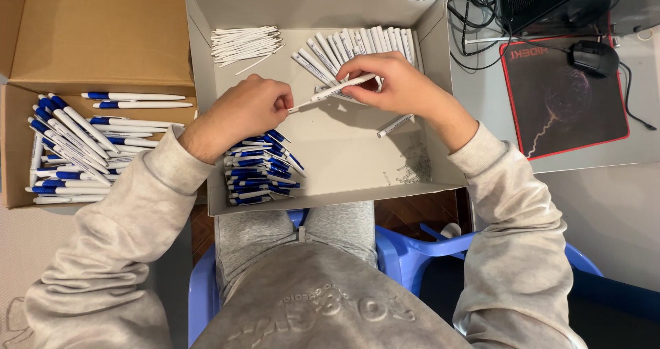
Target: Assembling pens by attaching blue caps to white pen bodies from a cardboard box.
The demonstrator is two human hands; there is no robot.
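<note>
Over a grey cardboard tray (323, 5) on my lap, my right hand (392, 84) pinches a white pen barrel (337, 89) that lies nearly level. My left hand (251, 108) meets the barrel's left tip, fingers closed around a small part I cannot make out. Inside the tray are a row of white barrels (357, 46) at the back right, a bundle of thin white refills (244, 43) at the back left, a stack of blue-and-white pen tops (261, 170) at the front left, and small metal springs (412, 163) at the front right.
A brown cardboard box (96, 33) on the left holds assembled blue-and-white pens (75, 143). To the right lie a black-and-red mouse pad (564, 94), a black mouse (592, 57) and cables (474, 12). I sit on a blue plastic chair (405, 242).
</note>
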